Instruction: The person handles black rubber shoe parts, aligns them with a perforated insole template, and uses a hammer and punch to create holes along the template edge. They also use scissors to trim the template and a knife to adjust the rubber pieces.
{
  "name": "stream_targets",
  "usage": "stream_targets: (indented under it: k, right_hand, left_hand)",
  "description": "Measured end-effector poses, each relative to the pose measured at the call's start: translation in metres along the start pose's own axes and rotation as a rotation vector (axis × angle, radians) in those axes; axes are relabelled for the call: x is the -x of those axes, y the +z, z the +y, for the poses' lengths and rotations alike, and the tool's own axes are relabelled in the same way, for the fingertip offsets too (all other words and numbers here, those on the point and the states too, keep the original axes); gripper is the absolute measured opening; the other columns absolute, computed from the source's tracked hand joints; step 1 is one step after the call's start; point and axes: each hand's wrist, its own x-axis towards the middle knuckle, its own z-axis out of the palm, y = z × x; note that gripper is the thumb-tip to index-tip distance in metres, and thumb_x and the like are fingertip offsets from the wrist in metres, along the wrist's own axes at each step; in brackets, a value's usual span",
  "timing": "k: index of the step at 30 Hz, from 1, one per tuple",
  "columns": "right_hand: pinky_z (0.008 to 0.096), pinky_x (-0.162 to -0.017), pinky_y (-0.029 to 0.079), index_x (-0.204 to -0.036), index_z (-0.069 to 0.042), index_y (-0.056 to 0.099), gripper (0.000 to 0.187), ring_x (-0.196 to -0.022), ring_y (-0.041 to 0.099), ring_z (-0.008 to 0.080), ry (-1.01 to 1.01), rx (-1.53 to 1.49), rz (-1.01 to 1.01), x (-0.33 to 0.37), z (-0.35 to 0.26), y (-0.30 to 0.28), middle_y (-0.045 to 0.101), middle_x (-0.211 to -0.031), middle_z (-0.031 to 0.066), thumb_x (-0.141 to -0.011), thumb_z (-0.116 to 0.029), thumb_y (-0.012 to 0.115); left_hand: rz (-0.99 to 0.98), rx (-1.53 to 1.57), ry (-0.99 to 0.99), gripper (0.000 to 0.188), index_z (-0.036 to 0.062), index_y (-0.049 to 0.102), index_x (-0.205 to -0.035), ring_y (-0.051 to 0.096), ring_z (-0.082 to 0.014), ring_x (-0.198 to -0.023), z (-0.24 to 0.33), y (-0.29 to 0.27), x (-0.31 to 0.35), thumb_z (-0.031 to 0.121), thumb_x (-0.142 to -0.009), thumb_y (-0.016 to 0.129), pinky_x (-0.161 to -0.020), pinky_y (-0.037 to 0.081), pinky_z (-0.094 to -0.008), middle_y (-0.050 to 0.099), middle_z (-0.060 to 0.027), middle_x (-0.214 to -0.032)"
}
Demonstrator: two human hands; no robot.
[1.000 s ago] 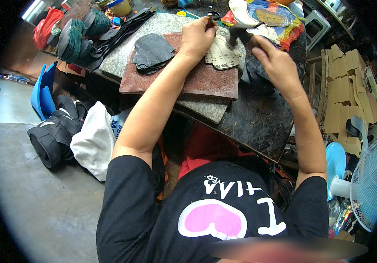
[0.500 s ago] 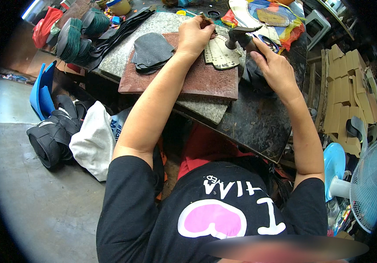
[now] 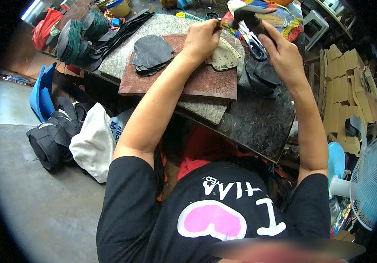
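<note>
My left hand (image 3: 200, 41) is closed in a pinch around a small, short punch-like tool (image 3: 218, 23); only its top shows past my fingers. Under and beside that hand lies a pale perforated pattern piece (image 3: 224, 56) on a reddish-brown slab (image 3: 188, 84). In my right hand (image 3: 283, 56) is a hammer (image 3: 246, 19), gripped by its handle, its dark head raised just right of the small tool and apart from it. A stack of dark grey leather pieces (image 3: 152, 51) rests on the slab, left of my left wrist.
Blue-handled scissors (image 3: 256, 47) and dark leather scraps (image 3: 262, 78) lie below the hammer. Spools of green cord (image 3: 70, 41) and black strips (image 3: 120, 37) sit at the left. A grey stone board (image 3: 203, 110) underlies the slab. A fan (image 3: 368, 184) stands at the right.
The hammer has risen away from the pattern piece, and my right hand has moved up and slightly right. My left hand has shifted a little right, and the scissors now show more.
</note>
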Motion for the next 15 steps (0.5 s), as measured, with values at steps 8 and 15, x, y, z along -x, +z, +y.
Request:
stream_targets:
  k: [8, 15]
  right_hand:
    - [0.0502, -0.078, 0.053, -0.136, -0.025, 0.055, 0.045, -0.093, 0.067, 0.0416, -0.01, 0.285, -0.115, 0.034, 0.017, 0.014, 0.07, -0.1, 0.0213, -0.098, -0.048, 0.051]
    - [0.0502, -0.08, 0.052, -0.136, -0.025, 0.056, 0.045, -0.096, 0.066, 0.0421, 0.048, 0.268, -0.144, 0.035, 0.029, 0.02, 0.069, -0.1, 0.0222, -0.098, -0.048, 0.052]
  left_hand:
    - [0.103, 0.941, -0.66, 0.012, -0.0057, 0.065, -0.098, 0.071, -0.0177, -0.068, -0.019, 0.005, 0.001, 0.005, -0.092, 0.063, -0.061, 0.059, -0.0267, 0.07, -0.0127, -0.086]
    - [-0.006, 0.642, -0.46, 0.013, -0.0033, 0.07, -0.096, 0.07, -0.0126, -0.066, -0.022, 0.011, 0.006, 0.007, -0.088, 0.068, -0.063, 0.057, -0.0258, 0.074, -0.0102, -0.083]
